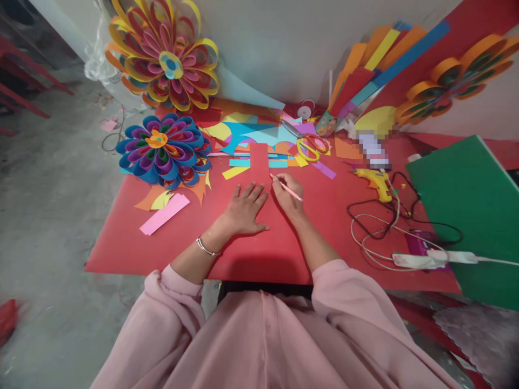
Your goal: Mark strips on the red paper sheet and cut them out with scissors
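My left hand (244, 208) lies flat with fingers spread on a red paper strip (259, 159) that runs away from me across the red table (121, 243). My right hand (288, 195) pinches a pink pencil (286, 187), its tip touching the strip's right edge. A silver bangle sits on my left wrist. Pink sleeves cover both forearms.
A blue-and-purple paper flower (163, 147) lies at the left, a yellow-and-pink one (164, 54) leans on the wall. Yellow scissors (310, 145), paper scraps, a yellow glue gun (375, 181) with tangled cords, a power strip (430, 259) and a green board (466, 210) are at the right.
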### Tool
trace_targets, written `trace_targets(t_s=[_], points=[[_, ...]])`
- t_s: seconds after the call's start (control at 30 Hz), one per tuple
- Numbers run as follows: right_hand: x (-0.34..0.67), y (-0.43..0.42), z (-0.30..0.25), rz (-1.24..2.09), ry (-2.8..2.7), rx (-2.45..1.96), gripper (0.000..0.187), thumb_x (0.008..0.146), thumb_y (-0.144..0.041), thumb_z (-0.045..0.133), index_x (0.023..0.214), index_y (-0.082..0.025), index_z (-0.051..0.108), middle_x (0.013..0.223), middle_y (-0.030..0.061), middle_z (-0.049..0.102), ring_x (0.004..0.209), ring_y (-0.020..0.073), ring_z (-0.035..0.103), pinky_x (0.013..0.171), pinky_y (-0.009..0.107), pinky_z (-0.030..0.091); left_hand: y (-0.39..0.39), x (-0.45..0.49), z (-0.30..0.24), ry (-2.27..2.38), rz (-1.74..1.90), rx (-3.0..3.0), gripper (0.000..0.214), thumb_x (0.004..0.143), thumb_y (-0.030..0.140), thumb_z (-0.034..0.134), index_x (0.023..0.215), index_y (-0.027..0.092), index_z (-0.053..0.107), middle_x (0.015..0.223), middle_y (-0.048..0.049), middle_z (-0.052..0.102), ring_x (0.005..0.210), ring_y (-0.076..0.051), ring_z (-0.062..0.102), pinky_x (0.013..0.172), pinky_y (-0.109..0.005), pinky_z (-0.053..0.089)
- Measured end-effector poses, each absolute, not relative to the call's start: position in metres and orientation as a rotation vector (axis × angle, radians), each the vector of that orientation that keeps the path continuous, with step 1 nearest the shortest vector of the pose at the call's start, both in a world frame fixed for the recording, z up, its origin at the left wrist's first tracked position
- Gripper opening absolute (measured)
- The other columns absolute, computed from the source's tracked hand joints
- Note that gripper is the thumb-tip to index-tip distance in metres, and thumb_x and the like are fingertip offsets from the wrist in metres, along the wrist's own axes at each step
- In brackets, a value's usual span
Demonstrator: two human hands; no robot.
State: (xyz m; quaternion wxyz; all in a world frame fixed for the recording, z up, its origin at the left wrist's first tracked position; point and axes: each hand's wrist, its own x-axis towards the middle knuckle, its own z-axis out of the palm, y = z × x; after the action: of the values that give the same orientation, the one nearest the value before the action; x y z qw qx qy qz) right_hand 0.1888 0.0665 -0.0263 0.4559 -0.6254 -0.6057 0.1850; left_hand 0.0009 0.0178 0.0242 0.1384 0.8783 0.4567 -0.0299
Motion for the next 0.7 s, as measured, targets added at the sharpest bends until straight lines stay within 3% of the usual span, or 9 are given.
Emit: trace_targets(t_s=[0.7], points=[[0.189, 0.0662, -0.0233, 0.361, -1.707, -1.507, 0.027, 0.1, -0.043, 0.049, 0.09, -0.026, 0.068, 0.088, 0.0075, 0.077, 0.084, 0.0249, 0.072, 0.082, 0.038, 0.056, 0.0183, 0.0012, 0.0228, 1.326, -0.075, 2.554, 0.108, 0.086, 0.073, 0.074, 0.171, 0.015, 0.038, 0.18, -0.0189, 0.027, 0.168, -0.045, 0.022, 0.134, -0.07, 0.012]])
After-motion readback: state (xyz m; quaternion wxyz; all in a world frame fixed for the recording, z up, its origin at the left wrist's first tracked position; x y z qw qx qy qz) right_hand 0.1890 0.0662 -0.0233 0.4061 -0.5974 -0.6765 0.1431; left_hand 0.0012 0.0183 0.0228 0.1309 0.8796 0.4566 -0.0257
